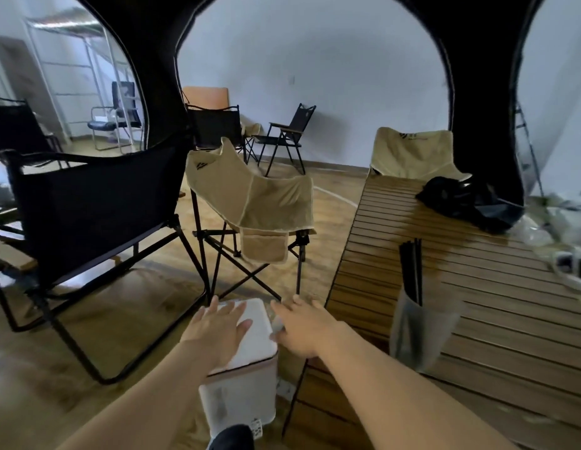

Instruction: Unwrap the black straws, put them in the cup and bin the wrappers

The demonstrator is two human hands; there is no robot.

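Head view shows the left hand (217, 332) lying flat, fingers spread wide, on the bin (243, 358) lid. The right hand (302, 329) hovers just beside it with fingers loosely extended, gripping nothing I can make out; something pale sits under its fingertips, too blurred to call a wrapper. Right of the fingers, black straws (411, 271) already stand in the cup (415, 332) on the table (510, 319). Judging by that, the task looks nearly finished.
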